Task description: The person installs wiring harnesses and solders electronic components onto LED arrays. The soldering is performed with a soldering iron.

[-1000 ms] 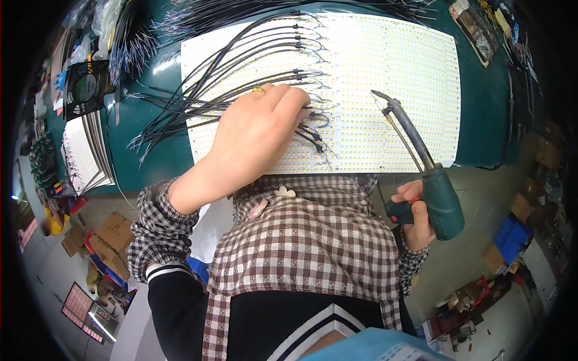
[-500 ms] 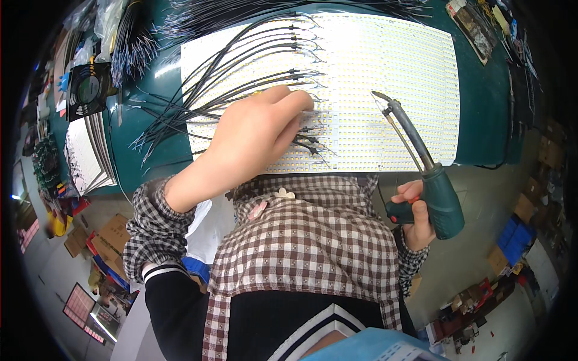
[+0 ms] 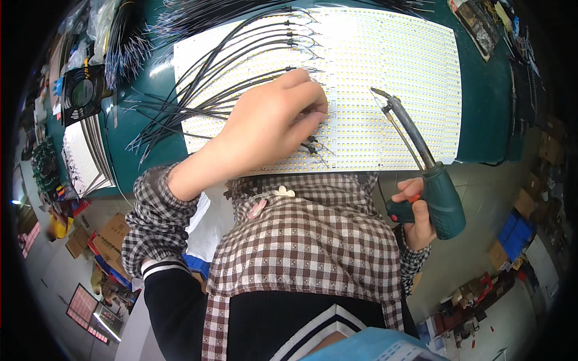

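A white LED panel (image 3: 415, 72), dotted with rows of small yellowish chips, lies on the green table. Across its left half run several black cables (image 3: 232, 45), their thin bare wire ends lined up near the panel's middle. My left hand (image 3: 271, 120) is over the panel, thumb and forefinger pinched at that line on what looks like the end of one cable, mostly hidden by the fingers. My right hand (image 3: 416, 216) grips a green soldering gun (image 3: 444, 198) by its handle at the panel's front edge. The gun's bent metal tip points up over the panel, apart from the wires.
Bundles of black cables (image 3: 198, 18) lie behind the panel, with another bundle (image 3: 128, 48) at the far left. A small black fan (image 3: 83, 95) and a stack of white panels (image 3: 87, 156) stand on the left. A worn flat box (image 3: 472, 27) lies far right.
My left hand has moved a little to the right, its fingertips closer to the panel's middle. The panel has shifted slightly in view. My right hand and the soldering gun have hardly moved.
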`<state>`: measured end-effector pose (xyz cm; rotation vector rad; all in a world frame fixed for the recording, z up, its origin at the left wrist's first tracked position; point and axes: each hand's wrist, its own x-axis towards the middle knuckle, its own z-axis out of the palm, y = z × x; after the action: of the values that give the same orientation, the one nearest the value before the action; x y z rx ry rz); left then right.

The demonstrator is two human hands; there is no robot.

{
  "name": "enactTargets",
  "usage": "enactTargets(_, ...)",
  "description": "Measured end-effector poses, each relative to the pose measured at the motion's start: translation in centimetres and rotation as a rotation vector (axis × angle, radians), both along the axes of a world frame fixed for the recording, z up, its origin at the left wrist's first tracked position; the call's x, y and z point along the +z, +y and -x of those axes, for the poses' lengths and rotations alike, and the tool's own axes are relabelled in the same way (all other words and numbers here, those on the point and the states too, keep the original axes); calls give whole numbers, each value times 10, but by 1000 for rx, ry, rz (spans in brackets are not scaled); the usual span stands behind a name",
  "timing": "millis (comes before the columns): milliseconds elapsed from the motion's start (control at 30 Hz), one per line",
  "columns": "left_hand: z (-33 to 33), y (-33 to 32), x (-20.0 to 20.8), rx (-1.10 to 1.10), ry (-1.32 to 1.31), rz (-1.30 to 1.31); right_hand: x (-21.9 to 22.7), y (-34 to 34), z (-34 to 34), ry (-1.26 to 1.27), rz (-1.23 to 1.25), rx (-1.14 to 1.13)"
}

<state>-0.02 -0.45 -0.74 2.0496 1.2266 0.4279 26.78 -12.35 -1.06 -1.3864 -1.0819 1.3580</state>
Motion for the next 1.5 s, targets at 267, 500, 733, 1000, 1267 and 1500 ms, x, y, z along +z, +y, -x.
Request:
enactTargets(267, 0, 3, -10, 120, -37, 135, 2, -3, 2, 4, 37, -26)
enactTargets(500, -3, 1, -14, 175, -89, 197, 8, -6, 4, -33, 117, 23)
enactTargets(733, -4, 1, -12, 174, -59, 188, 16, -7, 6, -67, 205, 116)
enactTargets(1000, -4, 2, -14, 167, -68, 178, 1, -19, 4, -61, 185, 41)
enactTargets(1267, -4, 1, -14, 152, -59, 154, 0, -16, 3, -144, 110, 178)
enactTargets(1500, -4, 2, -12, 148, -58, 158, 2, -11, 3, -208, 65, 240)
